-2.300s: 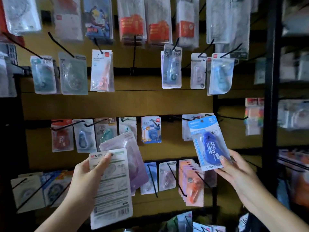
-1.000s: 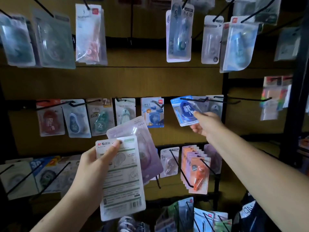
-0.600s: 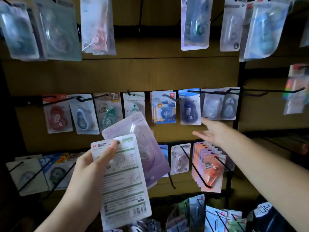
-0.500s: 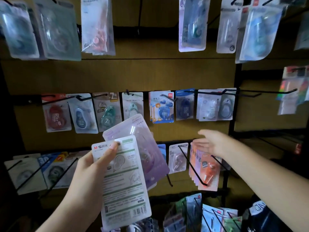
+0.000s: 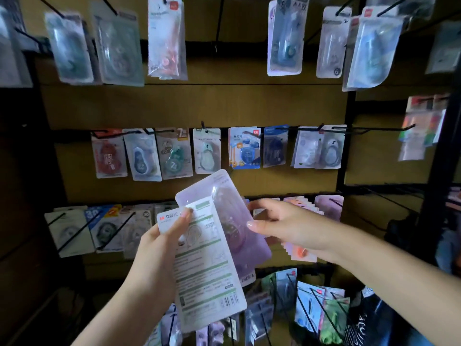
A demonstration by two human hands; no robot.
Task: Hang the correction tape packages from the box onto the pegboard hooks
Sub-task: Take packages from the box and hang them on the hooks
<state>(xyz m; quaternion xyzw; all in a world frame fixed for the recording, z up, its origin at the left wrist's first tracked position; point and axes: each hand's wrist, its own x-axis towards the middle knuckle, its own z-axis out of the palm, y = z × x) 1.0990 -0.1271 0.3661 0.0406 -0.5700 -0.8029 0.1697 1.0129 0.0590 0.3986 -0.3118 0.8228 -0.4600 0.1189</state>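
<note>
Left hand point(image 5: 159, 248) is up at centre frame, its grip clamped on two packs fanned together: a white card pack point(image 5: 207, 268) in front with green print and a barcode facing us, thumb pressed across its top edge, and a purple pack point(image 5: 232, 221) behind it, tilted toward 1 o'clock. Right hand point(image 5: 287, 226) comes in from 4 o'clock, fingers spread and loose, thumb tip touching the purple pack's clear bubble and the other fingers at its right edge; nothing is gripped there yet. Behind both hands runs the pegboard point(image 5: 199, 106), brown, with black hooks. On the middle row a dark blue pack point(image 5: 275, 147) hangs at 12 o'clock from the right hand, just beside a light blue pack point(image 5: 245, 148) to its left. More packs hang in rows above, and a stack of pink and orange ones point(image 5: 303, 253) sits partly hidden behind the right wrist. The box is not something I can make out
</note>
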